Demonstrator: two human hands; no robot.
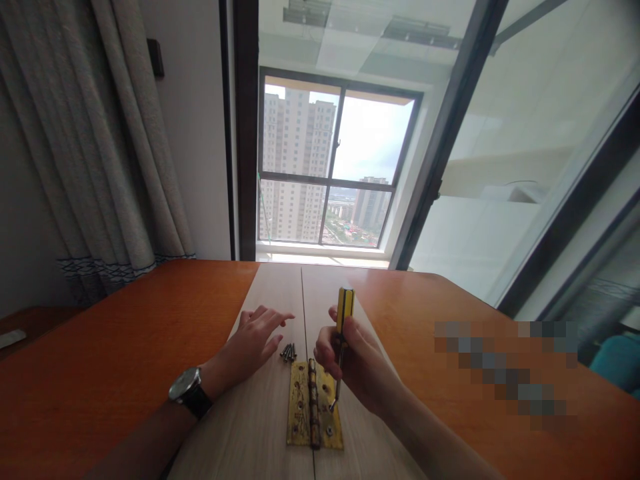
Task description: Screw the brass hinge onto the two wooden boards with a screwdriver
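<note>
A brass hinge (301,408) lies across the seam of two pale wooden boards (260,427) on an orange-brown table (125,347). My right hand (350,363) is closed around a yellow-and-black screwdriver (344,313), held nearly upright with its tip down on the hinge's right leaf. My left hand (253,340), with a wristwatch (189,392) on the wrist, rests flat on the left board with fingers stretched out. A small cluster of screws (289,351) lies just right of those fingers, above the hinge.
Grey curtains (90,153) hang at the left behind the table. A large window (330,160) with dark frames faces high-rise buildings beyond the table's far edge. A teal seat (617,363) shows at the right edge. A pale flat object (11,338) lies at far left.
</note>
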